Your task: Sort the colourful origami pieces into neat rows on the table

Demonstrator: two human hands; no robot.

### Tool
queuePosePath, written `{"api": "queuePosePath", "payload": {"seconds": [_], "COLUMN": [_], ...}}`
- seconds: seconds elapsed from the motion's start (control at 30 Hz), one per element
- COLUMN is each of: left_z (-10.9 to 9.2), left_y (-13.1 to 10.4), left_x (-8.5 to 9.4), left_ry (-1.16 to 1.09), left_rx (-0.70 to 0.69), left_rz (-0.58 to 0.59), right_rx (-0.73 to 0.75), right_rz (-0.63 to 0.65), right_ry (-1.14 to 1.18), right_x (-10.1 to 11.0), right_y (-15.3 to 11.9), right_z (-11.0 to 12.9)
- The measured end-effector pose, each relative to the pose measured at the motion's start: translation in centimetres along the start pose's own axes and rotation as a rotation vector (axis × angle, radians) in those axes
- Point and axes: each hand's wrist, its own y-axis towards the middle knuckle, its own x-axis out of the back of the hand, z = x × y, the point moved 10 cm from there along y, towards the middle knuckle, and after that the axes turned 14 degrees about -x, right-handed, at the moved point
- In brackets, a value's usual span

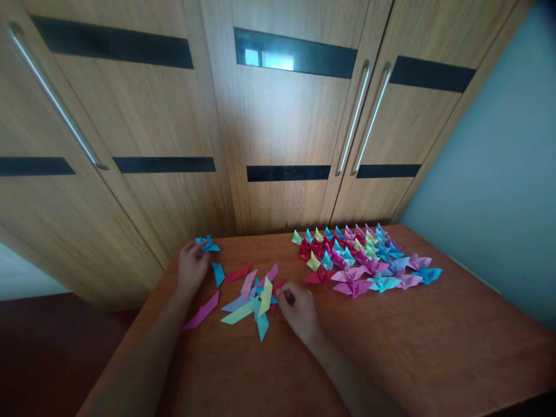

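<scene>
At the table's far left edge, my left hand (193, 267) has its fingers closed at some blue folded paper pieces (210, 245). Beside it lie a separate blue folded piece (218, 274), a red strip (237, 273) and a magenta strip (202, 311). My right hand (299, 310) is pinched at the right side of a loose pile, against a red folded paper piece (278, 285) partly hidden by the fingers. Light green (238, 314), yellow (265, 297), turquoise (261, 320), pink (249, 284) and lavender pieces overlap in that pile.
Rows of folded paper units with raised points (351, 260) in many colours stand on the back right of the brown table (391, 347). Wooden cupboard doors (286, 127) with metal handles (371, 119) rise behind it. A pale blue wall (495, 191) borders the right side.
</scene>
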Motion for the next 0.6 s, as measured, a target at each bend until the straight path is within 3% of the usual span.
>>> {"api": "queuePosePath", "payload": {"seconds": [0.23,0.4,0.5,0.6], "left_z": [0.3,-0.8,-3.4,-8.2], "left_y": [0.4,0.2,-0.5,-2.2], "left_x": [-1.2,-0.5,-0.1,-0.7], "left_ry": [0.119,0.162,0.160,0.131], "left_rx": [-0.074,-0.098,-0.131,-0.201], "left_rz": [0.096,0.079,0.050,0.063], "right_rx": [-0.033,-0.055,-0.062,-0.081], "right_rz": [0.012,0.010,0.026,0.115], "right_ry": [0.047,0.068,0.116,0.215], "right_x": [-0.1,0.0,0.3,-0.1], "right_y": [0.2,0.3,0.3,0.1], "right_z": [-0.4,-0.6,-0.4,-0.4]}}
